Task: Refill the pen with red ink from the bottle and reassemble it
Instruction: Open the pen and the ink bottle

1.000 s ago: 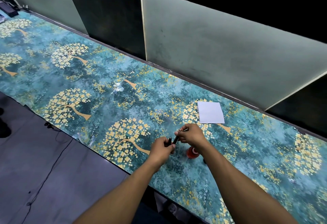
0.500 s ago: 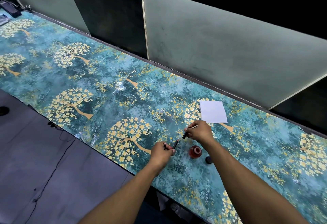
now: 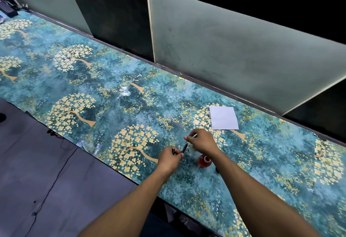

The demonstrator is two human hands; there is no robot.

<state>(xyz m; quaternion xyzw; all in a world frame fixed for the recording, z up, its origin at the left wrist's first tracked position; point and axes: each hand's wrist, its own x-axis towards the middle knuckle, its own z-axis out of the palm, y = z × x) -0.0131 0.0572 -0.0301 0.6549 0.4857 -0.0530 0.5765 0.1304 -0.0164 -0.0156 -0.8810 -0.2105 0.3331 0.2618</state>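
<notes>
Two bare arms reach out over a long table (image 3: 116, 104) with a blue-green cloth full of yellow trees, and the hands are close together but not touching. Left hand (image 3: 169, 159) pinches a small dark pen part (image 3: 174, 151), and right hand (image 3: 201, 142) pinches the thin pen piece (image 3: 184, 148), which slants down toward the left thumb. Just right of the hands the open red ink bottle (image 3: 204, 161) stands on the table, and farther back lies a white square paper (image 3: 223, 117).
</notes>
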